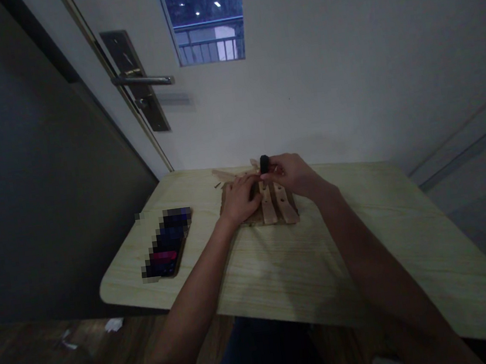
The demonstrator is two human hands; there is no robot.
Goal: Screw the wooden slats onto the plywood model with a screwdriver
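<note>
A dark brown board (pixel 255 224) lies near the back of the table, with two pale wooden strips on it, a left strip (pixel 268 211) and a right strip (pixel 288 212). Both strips have dark round holes. My left hand (pixel 240 200) rests on the board's left part, fingers stretched toward the strips and thumb apart. In my right hand (pixel 290 171), closed fingers grip an upright black-handled screwdriver (pixel 264 163) over the left strip's far end. Fingers partly hide its lower part, so I cannot tell what the tip touches.
Behind the board lie more pale wooden pieces (pixel 223 175) and a small dark screw-like piece (pixel 217 185). A phone (pixel 168 244) lies on the table (pixel 394 258) at left. A white door (pixel 321 66) with a metal handle (pixel 146 80) stands just beyond the table. White scraps (pixel 114 325) lie on the floor.
</note>
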